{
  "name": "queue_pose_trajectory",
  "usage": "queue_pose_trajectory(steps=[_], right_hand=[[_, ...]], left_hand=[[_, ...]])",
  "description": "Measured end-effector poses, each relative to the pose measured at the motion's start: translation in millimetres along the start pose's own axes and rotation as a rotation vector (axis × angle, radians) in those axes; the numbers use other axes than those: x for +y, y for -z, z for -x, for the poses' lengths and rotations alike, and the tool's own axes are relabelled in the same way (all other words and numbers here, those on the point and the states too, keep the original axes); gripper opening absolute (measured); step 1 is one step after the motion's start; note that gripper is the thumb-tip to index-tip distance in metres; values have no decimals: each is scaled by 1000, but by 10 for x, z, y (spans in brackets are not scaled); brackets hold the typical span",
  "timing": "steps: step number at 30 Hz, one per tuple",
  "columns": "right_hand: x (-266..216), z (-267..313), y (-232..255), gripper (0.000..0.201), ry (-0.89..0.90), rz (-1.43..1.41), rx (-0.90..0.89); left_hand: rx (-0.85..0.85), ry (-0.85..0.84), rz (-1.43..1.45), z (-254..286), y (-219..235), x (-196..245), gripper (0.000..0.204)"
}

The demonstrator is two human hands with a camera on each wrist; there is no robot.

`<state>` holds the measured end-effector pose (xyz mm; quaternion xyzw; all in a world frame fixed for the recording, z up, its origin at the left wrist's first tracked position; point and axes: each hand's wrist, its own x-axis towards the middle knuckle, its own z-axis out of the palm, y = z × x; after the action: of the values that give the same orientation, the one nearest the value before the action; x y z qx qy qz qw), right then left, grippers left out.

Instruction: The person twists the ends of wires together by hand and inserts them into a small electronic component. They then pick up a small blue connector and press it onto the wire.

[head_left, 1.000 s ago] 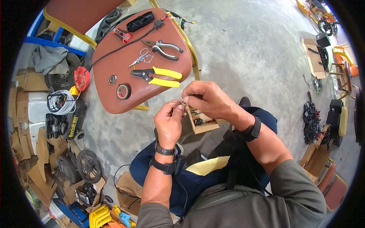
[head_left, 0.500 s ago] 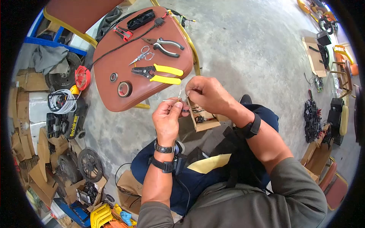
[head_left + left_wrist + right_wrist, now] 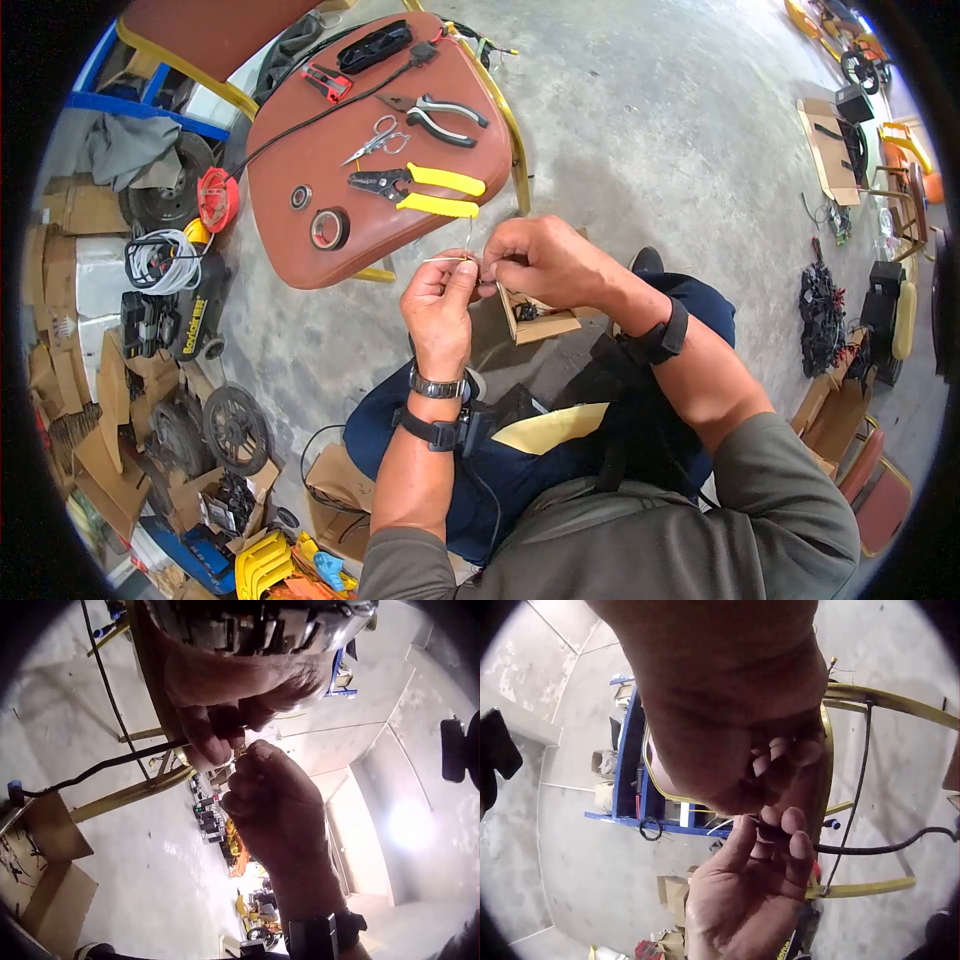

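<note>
My left hand (image 3: 440, 308) pinches the end of a black cable (image 3: 885, 849) between thumb and fingers. Thin bare-looking wires come out of the pinch: a pale wire (image 3: 443, 260) points left and another stands up toward the chair. Close against the left fingertips, my right hand (image 3: 548, 262) has its thumb and forefinger pressed together on the fine wire ends, the other fingers curled in. The exact strand there is hidden by the fingers. Wire strippers (image 3: 445, 182) with yellow handles lie on the chair seat (image 3: 275, 150) just beyond the hands.
On the seat also lie pliers (image 3: 445, 122), scissors (image 3: 378, 141), a tape roll (image 3: 328, 230), a small ring (image 3: 301, 197), a red tool (image 3: 327, 84) and a black bundle (image 3: 374, 47). An open cardboard box (image 3: 548, 329) with wire pieces stands on the floor below the hands.
The right hand drew a little away from the left fingertips, then came back against them. The pale wire and an upright one now show above the left hand, which keeps its pinch.
</note>
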<state>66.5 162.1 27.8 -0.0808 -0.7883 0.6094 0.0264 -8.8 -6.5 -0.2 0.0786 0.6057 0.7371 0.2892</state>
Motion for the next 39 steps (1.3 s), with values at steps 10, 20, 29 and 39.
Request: queue_pose_trajectory(steps=[10, 20, 29, 39], right_hand=[[134, -62, 13, 8, 92, 183, 245], [-34, 0, -9, 10, -75, -267, 73], [121, -11, -9, 10, 64, 128, 160], [135, -35, -8, 12, -17, -74, 248]], left_hand=[[-143, 31, -50, 45, -3, 8, 15], [-63, 35, -60, 25, -22, -39, 9], [-34, 21, 26, 20, -26, 10, 11], [-91, 23, -42, 40, -29, -40, 13]])
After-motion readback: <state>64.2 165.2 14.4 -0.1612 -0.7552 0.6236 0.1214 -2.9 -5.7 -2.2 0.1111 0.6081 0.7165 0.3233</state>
